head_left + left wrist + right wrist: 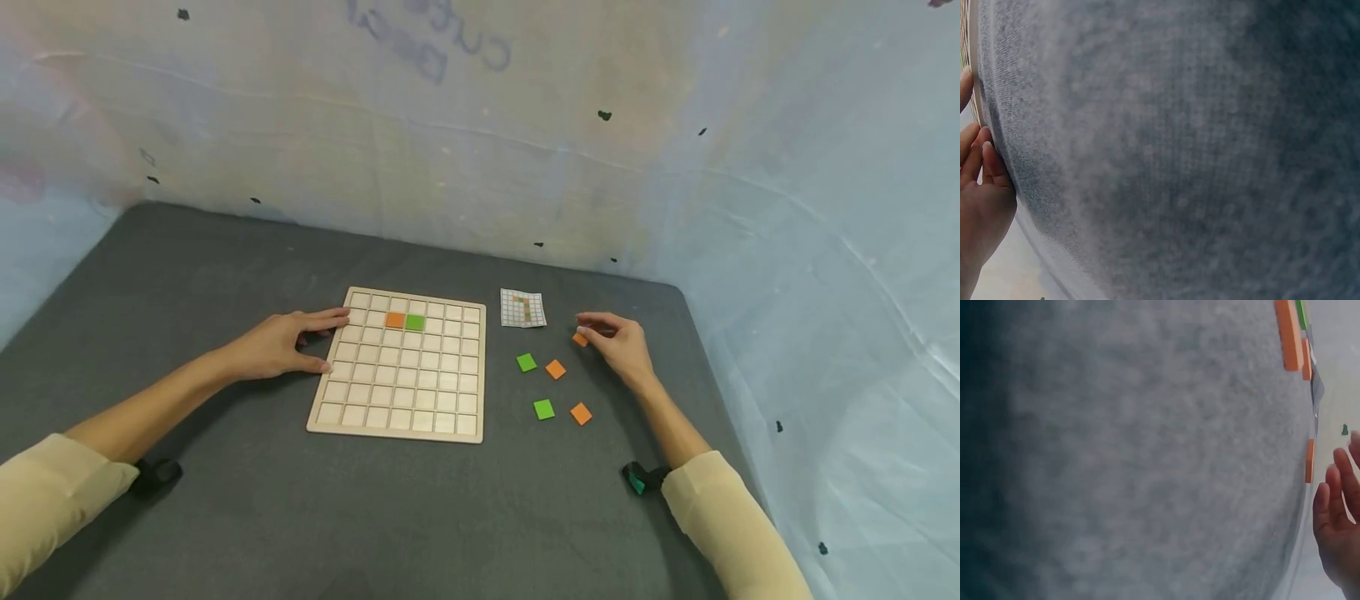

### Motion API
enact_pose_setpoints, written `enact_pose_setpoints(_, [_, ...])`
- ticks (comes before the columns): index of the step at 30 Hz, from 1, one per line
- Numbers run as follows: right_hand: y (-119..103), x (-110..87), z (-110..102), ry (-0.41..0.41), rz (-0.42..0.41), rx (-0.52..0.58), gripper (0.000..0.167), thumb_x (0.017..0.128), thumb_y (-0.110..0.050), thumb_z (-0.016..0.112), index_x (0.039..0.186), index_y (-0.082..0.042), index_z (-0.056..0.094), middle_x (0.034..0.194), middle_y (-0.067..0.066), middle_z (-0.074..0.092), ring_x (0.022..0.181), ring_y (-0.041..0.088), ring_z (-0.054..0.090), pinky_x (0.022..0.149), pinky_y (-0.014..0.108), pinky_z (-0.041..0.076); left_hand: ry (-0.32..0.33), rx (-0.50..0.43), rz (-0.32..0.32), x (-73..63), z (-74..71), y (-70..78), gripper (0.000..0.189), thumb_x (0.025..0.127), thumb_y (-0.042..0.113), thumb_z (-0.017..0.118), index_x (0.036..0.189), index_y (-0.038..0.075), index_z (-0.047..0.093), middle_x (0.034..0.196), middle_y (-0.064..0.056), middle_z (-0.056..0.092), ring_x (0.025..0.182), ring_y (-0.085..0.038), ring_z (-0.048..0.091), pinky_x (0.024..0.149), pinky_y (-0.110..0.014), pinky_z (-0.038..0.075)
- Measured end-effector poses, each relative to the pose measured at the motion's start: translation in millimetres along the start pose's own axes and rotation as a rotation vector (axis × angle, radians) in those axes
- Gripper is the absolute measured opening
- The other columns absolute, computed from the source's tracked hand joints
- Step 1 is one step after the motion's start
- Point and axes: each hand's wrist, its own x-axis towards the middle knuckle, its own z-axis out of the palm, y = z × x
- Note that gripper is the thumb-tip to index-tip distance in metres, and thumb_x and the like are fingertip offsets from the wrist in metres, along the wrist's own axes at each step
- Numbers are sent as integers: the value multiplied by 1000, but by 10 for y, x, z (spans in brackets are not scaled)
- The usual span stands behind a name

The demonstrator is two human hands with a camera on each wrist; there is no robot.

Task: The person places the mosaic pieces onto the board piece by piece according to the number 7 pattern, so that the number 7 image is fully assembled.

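A pale wooden board (406, 377) with a grid of square recesses lies on the grey table. Near its top, an orange tile (395, 320) and a green tile (414, 322) sit side by side in two recesses. My left hand (281, 343) rests on the board's left edge, its thumb and fingers spread along the rim. To the right of the board, my right hand (617, 343) is just above a loose orange tile (580, 339). In the right wrist view that tile (1309, 461) lies on the cloth, with the relaxed fingers apart from it.
Two green tiles (527, 362) and two more orange tiles (555, 369) lie loose between the board and my right forearm. Behind them is a small card (522, 308) printed with a coloured grid. A pale sheet (465, 167) hangs behind the table (420, 517).
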Motion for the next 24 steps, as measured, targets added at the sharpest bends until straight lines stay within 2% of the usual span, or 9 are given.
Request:
enact_pose_setpoints(3, [190,-6,-11,4,27,-35,28,93,-12,72,119,-2,72,107,16,73,90,25,68,64,17,46,0,-2,-2,3,5,-1,81,86,32,79,154,13,39,159,-7,36,122,-22,54,92,-44,48])
enact_pose_setpoints(6, [267,-27,-37,-10,65,-67,29,93,-17,73,121,-7,72,109,10,73,90,11,65,67,17,47,3,-4,-3,1,6,1,81,86,33,79,154,13,39,158,-6,36,122,-22,54,92,-44,48])
enact_pose_setpoints(8, [282,-43,-57,-29,92,-72,30,94,-18,72,122,-8,72,112,9,72,92,8,64,69,16,48,3,-5,-3,-1,4,3,81,86,34,79,154,13,39,158,-6,37,122,-23,53,92,-44,48])
enact_pose_setpoints(12, [270,-66,-86,-85,150,-91,33,94,-18,72,125,-7,69,118,11,70,99,16,63,75,21,50,4,-5,-2,-7,2,6,81,86,35,79,154,13,40,158,-6,37,124,-24,52,91,-43,48])
enact_pose_setpoints(18, [247,-96,-102,-158,264,-207,41,91,-23,76,129,-9,67,126,14,61,110,29,59,90,44,49,-6,-3,18,35,20,4,81,86,37,78,154,13,40,159,-5,35,126,-28,51,91,-43,49])
enact_pose_setpoints(21, [244,-86,-76,-166,262,-230,44,90,-23,77,129,-7,66,127,16,58,112,32,57,94,49,46,-2,-4,13,37,23,-7,82,85,37,79,154,13,40,159,-6,36,125,-27,51,91,-44,48])
enact_pose_setpoints(24, [248,-70,-31,-153,248,-232,43,89,-23,77,128,-8,67,124,16,59,109,31,57,93,48,45,-2,-5,-1,13,13,-20,82,86,37,79,154,14,39,159,-6,35,125,-26,52,92,-44,48])
